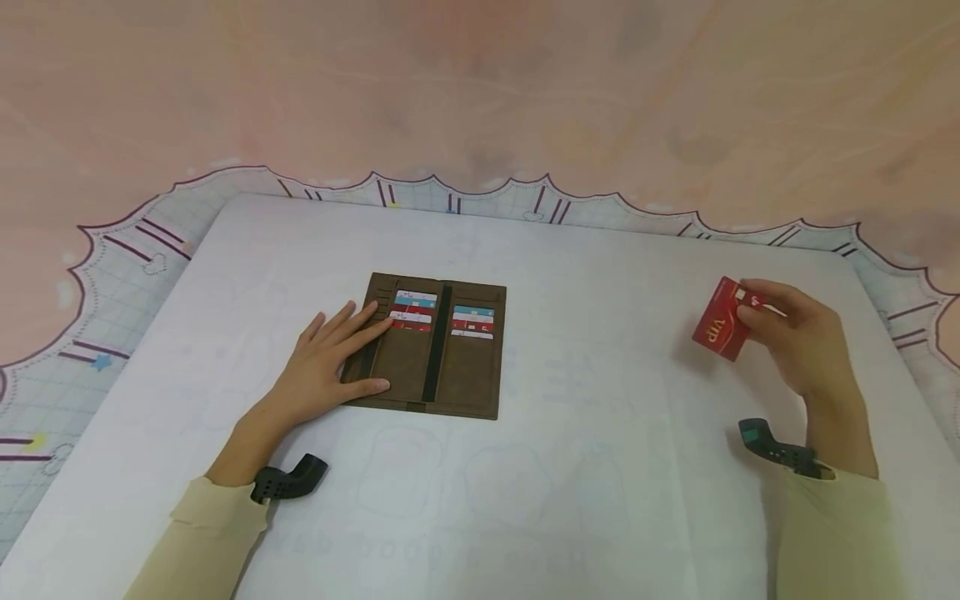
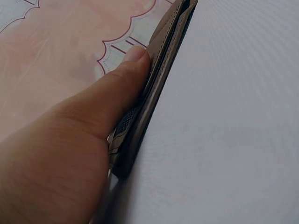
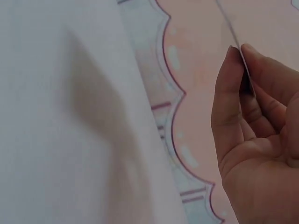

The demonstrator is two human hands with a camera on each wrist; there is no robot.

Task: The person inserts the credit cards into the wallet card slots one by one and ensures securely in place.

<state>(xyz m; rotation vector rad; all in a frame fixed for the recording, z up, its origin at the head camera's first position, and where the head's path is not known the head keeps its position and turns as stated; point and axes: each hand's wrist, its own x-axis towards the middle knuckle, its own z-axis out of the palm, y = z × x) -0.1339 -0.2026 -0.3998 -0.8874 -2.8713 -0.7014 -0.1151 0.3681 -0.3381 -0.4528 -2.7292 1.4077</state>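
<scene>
A brown wallet (image 1: 468, 375) lies unfolded on the white table, with several cards (image 1: 473, 322) tucked in the slots of both halves and a dark band down its middle. My left hand (image 1: 322, 367) rests on the wallet's left half, fingers spread and straight; the left wrist view shows the thumb lying along the edge of the wallet (image 2: 163, 70). Off to the right, my right hand (image 1: 802, 337) pinches a red VIP card (image 1: 720, 325) between thumb and fingers. In the right wrist view the card (image 3: 229, 21) is edge-on above the table, and the hand (image 3: 261, 126) casts a shadow.
The white table (image 1: 585, 467) has a scalloped, patterned cloth border (image 1: 465, 196) along its far and side edges. Beyond it spreads a pinkish surface (image 1: 480, 92). A dark band with a curved attachment (image 1: 288, 482) sits on the left wrist, another (image 1: 780, 450) on the right.
</scene>
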